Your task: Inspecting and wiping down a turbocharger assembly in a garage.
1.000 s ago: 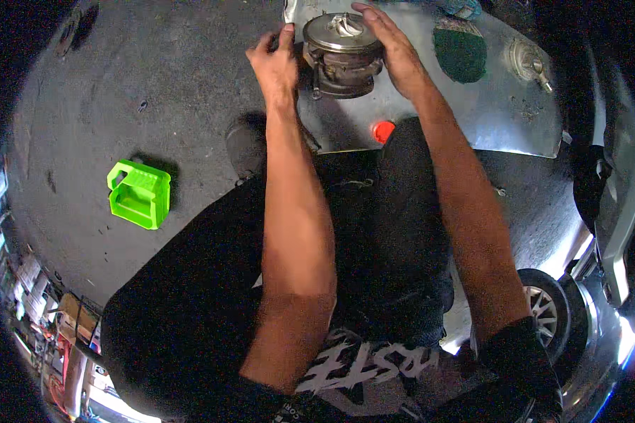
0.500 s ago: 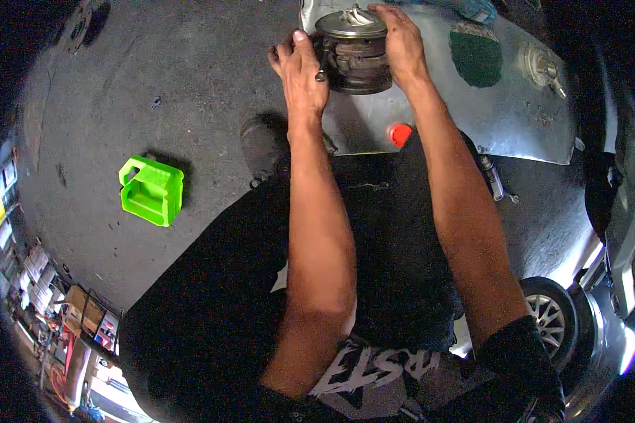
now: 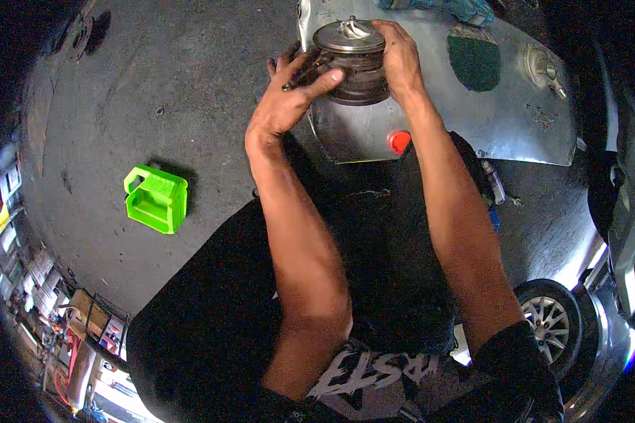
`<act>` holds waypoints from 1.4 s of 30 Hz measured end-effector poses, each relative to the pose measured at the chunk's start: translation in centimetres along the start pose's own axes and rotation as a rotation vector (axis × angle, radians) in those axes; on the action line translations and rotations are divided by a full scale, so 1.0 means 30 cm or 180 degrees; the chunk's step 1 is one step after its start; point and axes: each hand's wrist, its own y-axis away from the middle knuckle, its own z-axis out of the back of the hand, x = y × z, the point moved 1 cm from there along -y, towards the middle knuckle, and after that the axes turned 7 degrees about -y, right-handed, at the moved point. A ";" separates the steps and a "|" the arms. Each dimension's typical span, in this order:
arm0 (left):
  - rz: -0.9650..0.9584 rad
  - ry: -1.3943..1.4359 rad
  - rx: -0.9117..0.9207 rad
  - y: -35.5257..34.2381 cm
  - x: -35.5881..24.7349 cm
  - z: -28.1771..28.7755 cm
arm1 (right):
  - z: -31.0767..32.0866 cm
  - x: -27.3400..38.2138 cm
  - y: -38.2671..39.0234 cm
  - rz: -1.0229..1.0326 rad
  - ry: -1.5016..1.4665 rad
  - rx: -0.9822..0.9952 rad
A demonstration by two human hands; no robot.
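1. Dark floor carries a silver panel, under the round metal part.
2. Right hand holds this part's right side.
3. Left hand is at its left, thumb spread wide; whether it grips, I cannot tell.
4. Green container is well left of it.

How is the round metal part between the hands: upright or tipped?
Upright: the round metal part has its disc roughly level, with the bladed wheel uppermost.

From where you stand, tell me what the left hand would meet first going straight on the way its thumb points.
Most likely the round metal part: the thumb of the left hand points toward it and overlaps it in the picture. Depth leaves it unclear whether they touch.
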 end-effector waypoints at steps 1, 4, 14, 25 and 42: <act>-0.0105 -0.0280 -0.0087 0.015 -0.022 -0.006 | -0.001 -0.005 -0.003 -0.0013 -0.0136 -0.0046; -0.0245 -0.1097 -0.0500 0.013 -0.021 -0.063 | -0.022 -0.004 -0.020 -0.0080 -0.0113 0.0126; -0.0389 -0.1702 -0.1247 0.016 -0.057 -0.185 | 0.004 -0.036 -0.038 0.0342 0.0335 0.0164; -0.0637 -0.1177 -0.1372 0.002 -0.067 -0.200 | -0.002 -0.006 -0.031 -0.0395 -0.0266 0.0281; -0.0566 -0.0990 -0.1469 0.034 -0.080 -0.189 | 0.007 0.030 -0.024 -0.1220 -0.1196 0.0737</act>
